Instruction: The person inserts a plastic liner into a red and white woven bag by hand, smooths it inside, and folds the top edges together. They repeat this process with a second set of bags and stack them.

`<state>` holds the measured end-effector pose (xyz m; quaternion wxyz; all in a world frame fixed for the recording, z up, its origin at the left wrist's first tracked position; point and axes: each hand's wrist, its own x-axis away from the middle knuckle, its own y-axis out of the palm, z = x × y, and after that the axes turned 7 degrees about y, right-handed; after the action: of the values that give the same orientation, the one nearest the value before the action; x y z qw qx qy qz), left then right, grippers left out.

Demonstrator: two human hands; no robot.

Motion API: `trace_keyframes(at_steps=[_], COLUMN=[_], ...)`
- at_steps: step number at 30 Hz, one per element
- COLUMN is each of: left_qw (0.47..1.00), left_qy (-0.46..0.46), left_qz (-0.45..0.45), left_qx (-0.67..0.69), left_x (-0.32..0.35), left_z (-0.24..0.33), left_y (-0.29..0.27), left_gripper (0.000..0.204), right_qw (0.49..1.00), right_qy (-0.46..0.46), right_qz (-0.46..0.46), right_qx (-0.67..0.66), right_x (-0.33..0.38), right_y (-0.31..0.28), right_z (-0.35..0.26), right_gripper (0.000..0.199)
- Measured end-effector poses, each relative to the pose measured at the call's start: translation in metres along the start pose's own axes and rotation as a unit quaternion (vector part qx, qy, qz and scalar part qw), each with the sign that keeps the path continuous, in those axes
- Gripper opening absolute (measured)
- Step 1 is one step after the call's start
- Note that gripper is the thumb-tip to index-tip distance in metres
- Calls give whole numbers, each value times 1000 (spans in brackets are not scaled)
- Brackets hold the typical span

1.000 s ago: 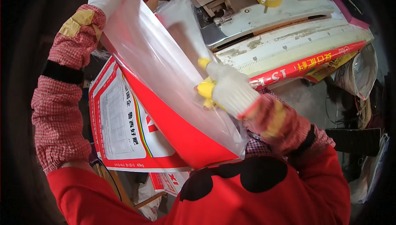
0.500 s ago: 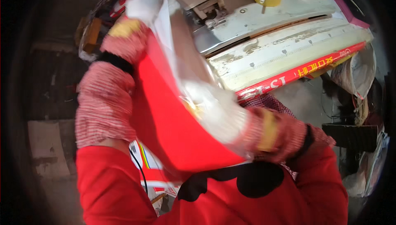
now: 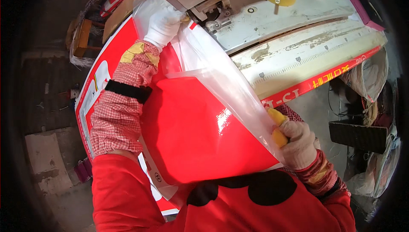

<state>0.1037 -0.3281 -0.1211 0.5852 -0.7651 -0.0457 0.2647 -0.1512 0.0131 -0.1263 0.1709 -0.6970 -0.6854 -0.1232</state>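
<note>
A large red and white plastic sack (image 3: 200, 134) lies across my lap and the machine's edge, with a translucent plastic liner (image 3: 204, 57) along its far edge. My left hand (image 3: 165, 23), in a white glove, pinches the sack's edge close beside the needle area of a sewing machine (image 3: 213, 15). At the sack's right corner my right hand (image 3: 296, 140), gloved with yellow fingertips, is closed on the liner's edge, which stretches between both hands. The left fingertips are partly hidden by the machine head.
A roll of yellow tape (image 3: 291, 0) with a white stick in it rests on the machine bed. A ruler-marked table edge (image 3: 306, 57) with a red printed strip runs to the right. White bags (image 3: 370, 78) hang there. A wooden piece (image 3: 81, 38) stands at far left.
My right hand has moved right and nearer me along the sack's edge. My left hand has come down and right toward the machine's needle area. The sack is now spread wider.
</note>
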Motion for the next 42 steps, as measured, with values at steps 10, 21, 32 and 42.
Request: trace_keyframes(at_steps=[10, 21, 32, 42], left_qw=[983, 971, 959, 500], left_qy=[-44, -106, 161, 28], left_qz=[-175, 95, -232, -825], left_qx=[43, -190, -24, 263], left_x=[-11, -61, -92, -132], left_z=[20, -189, 179, 176], left_y=[-21, -97, -166, -173], left_gripper=[22, 7, 8, 26], right_qw=[884, 789, 764, 731], right_qy=[116, -252, -373, -377], right_qz=[-124, 14, -184, -241], right_qx=[436, 561, 494, 516], right_x=[-3, -190, -245, -266], right_y=[-5, 100, 39, 33], right_z=[-10, -111, -126, -117], right_gripper=[41, 16, 14, 26])
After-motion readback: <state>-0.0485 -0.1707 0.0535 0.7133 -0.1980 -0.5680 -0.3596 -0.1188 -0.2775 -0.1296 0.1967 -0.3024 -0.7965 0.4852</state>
